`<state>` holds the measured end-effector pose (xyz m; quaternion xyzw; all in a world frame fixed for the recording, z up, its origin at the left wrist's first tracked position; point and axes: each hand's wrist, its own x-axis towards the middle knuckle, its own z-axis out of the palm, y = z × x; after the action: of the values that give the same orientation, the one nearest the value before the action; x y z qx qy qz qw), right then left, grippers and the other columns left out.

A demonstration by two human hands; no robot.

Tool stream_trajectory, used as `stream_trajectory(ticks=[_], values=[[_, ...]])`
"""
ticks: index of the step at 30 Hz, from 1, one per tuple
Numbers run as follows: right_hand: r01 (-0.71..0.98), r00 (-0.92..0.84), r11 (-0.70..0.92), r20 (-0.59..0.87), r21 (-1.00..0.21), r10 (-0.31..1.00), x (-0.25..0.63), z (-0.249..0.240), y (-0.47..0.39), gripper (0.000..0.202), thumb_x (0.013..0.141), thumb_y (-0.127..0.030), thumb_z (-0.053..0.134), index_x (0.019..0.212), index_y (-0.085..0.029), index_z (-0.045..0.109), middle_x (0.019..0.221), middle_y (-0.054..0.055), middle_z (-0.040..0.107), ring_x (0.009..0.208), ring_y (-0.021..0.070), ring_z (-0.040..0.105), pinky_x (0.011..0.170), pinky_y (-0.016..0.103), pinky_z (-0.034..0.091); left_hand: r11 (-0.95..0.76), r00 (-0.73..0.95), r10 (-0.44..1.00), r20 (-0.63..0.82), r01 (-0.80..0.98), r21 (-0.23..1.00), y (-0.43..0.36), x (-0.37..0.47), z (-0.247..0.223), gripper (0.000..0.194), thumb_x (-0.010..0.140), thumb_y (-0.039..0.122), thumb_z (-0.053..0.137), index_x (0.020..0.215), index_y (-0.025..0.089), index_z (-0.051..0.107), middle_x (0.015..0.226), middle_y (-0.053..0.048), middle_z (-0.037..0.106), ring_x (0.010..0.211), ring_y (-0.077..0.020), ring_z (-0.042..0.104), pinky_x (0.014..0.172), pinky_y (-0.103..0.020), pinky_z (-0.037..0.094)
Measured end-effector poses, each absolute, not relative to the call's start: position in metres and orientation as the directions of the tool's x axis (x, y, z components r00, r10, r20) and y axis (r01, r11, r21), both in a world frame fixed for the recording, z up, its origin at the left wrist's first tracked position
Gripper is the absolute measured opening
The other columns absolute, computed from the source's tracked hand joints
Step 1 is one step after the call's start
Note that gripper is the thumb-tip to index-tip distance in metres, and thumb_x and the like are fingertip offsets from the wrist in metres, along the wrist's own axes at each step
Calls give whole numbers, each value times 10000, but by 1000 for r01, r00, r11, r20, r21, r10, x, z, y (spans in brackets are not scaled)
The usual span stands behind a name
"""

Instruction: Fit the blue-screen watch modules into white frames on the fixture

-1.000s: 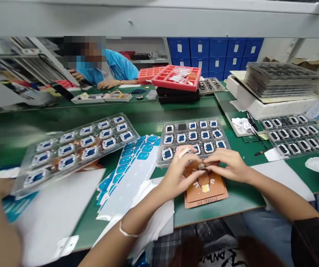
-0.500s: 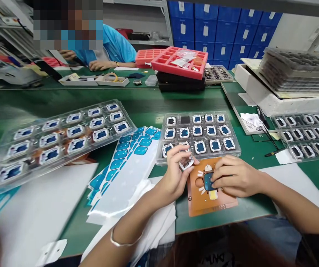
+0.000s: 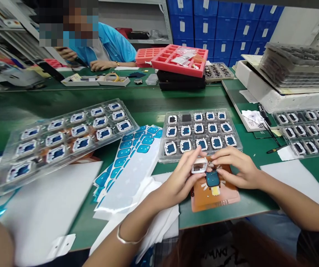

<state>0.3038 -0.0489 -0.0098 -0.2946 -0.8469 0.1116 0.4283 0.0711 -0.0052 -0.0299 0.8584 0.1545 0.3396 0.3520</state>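
My left hand (image 3: 180, 177) is closed around a white square watch case (image 3: 199, 165), held tilted above an orange fixture plate (image 3: 227, 194). On that plate lies a square screen with blue film (image 3: 212, 178), with pale strips and a yellow tab (image 3: 215, 190) around it. My right hand (image 3: 235, 167) is beside the case, its thumb and fingertips drawn together just above the screen's far edge. What they pinch, if anything, is hidden. Directly behind both hands stands a clear tray (image 3: 163, 155) of white cases with blue-filmed faces.
Left of me lie blue film sheets (image 3: 133, 167), white cloth (image 3: 150, 189) and another filled tray (image 3: 73, 165). On the right are a tray of dark-centred cases (image 3: 309, 137), a black pen-shaped tool (image 3: 263, 113) and white foam (image 3: 295, 181). A co-worker (image 3: 115, 44) sits opposite.
My right hand has moved off the blue-filmed screen toward its far edge. My left hand has brought the white case rightward and lower, close to my right fingertips.
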Motion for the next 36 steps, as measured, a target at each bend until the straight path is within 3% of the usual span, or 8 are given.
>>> stream_trajectory(ticks=[6,10,14,20,23,26,33,36], values=[[362,-368,749,653,-555,662,296,-14,-53,262,946,-207,611,1202,-206,554,1150,102,621,1103,201,587,906,375,533,-234,761,592,266,-154,960,-16,76,-30,657,1001,253,465,1539,439,137,1424,-94,440,1093,-215,640,933,-376,586],[299,-331,695,613,-654,718,296,-16,-52,294,938,-263,644,1218,-202,577,1151,104,628,1072,202,593,890,374,535,82,856,506,104,-167,983,-20,78,-24,765,995,277,513,1574,314,15,1220,-111,653,1037,-212,683,955,-370,562],[191,-329,662,588,-725,739,298,-17,-49,167,925,-251,680,1082,-198,655,1002,65,678,934,171,631,828,333,532,186,880,471,60,-166,968,-21,80,-18,840,988,307,540,1568,248,-65,1071,-120,719,1004,-203,697,926,-338,566],[100,-352,694,627,-713,695,302,-20,-45,196,899,-282,726,1080,-210,701,886,41,624,847,160,605,746,316,525,200,880,468,78,-192,961,-20,80,-20,806,969,277,575,1573,307,43,1033,-88,697,950,-188,706,878,-321,583],[30,-450,762,672,-647,588,303,-19,-42,218,929,-321,685,1105,-194,691,948,60,599,893,156,596,770,311,529,201,895,436,96,-200,959,-20,78,-23,807,950,251,602,1566,345,90,984,-50,664,904,-176,716,844,-304,588],[4,-489,804,700,-595,521,304,-15,-39,166,967,-322,628,996,-171,689,1074,100,617,981,166,594,820,323,521,150,911,400,104,-177,973,-20,76,-25,783,952,243,596,1562,349,117,972,-46,673,903,-169,710,826,-283,583],[-106,-456,768,717,-632,527,304,-16,-38,155,912,-291,707,1030,-197,674,1077,79,635,1005,178,639,863,350,555,-149,835,449,317,-280,948,-19,84,-30,616,953,248,599,1477,358,293,926,-12,676,807,-118,685,716,-202,554],[-153,-377,686,684,-711,625,305,-19,-38,223,868,-272,758,1077,-230,693,1043,58,618,985,192,663,831,357,587,-453,714,514,476,-245,857,-15,85,-32,610,948,267,608,1467,320,292,995,-38,678,881,-138,671,772,-244,543]])
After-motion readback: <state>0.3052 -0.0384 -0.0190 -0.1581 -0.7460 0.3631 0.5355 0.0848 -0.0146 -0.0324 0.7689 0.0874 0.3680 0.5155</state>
